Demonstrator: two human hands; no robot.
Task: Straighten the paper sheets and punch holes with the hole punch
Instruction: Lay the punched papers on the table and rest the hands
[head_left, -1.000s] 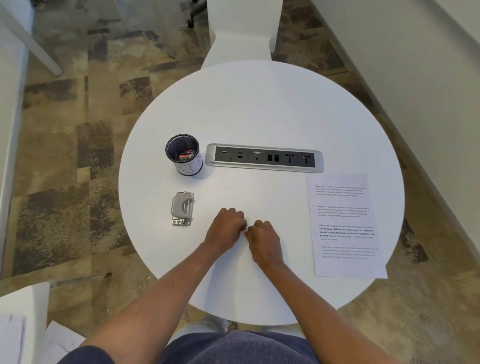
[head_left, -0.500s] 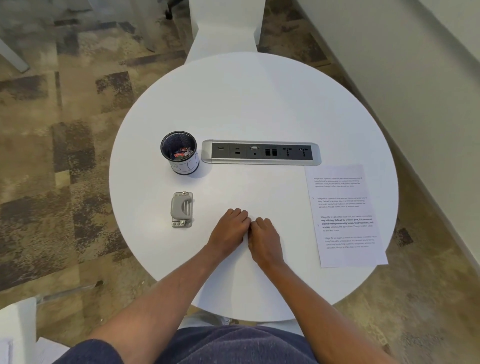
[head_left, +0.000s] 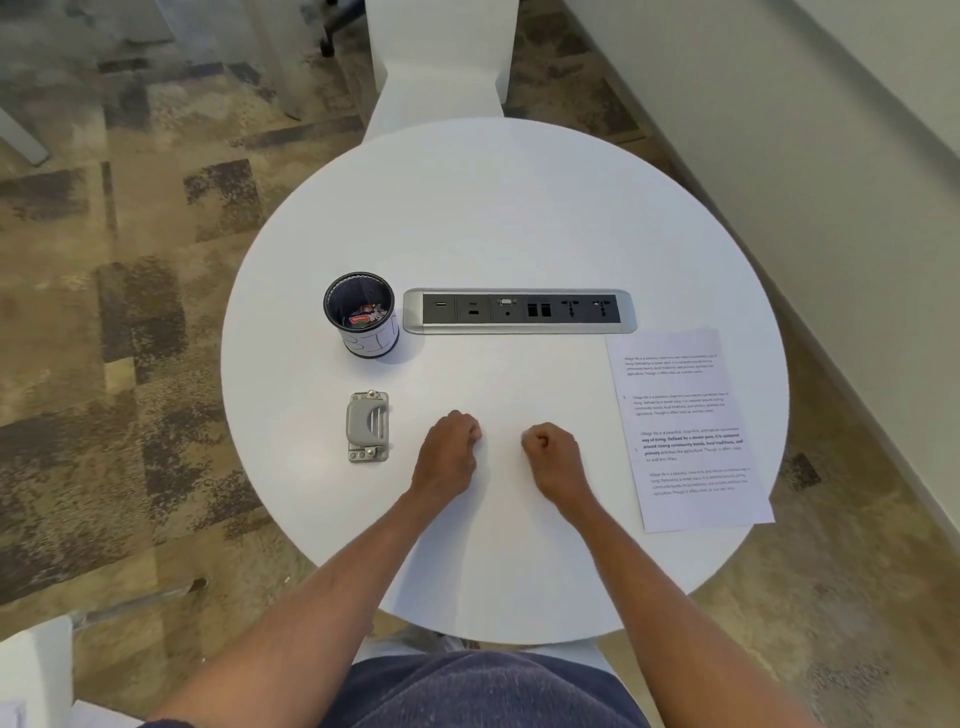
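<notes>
A stack of printed paper sheets (head_left: 685, 431) lies near the right edge of the round white table (head_left: 498, 218), slightly skewed, its near corner past the rim. A grey metal hole punch (head_left: 368, 427) rests on the table at the left. My left hand (head_left: 448, 451) is curled into a fist on the tabletop just right of the punch, holding nothing. Resting a short gap to the right, my right hand (head_left: 551, 453) is also a fist, empty, well left of the sheets.
A dark mesh pen cup (head_left: 362, 315) with small items stands behind the punch. A silver socket strip (head_left: 519, 310) is set into the table's middle. A white chair (head_left: 441, 57) stands beyond the far edge, and a wall runs along the right.
My two fists were touching each other; now they have moved apart, the right one shifting toward the sheets. The view has tilted slightly.
</notes>
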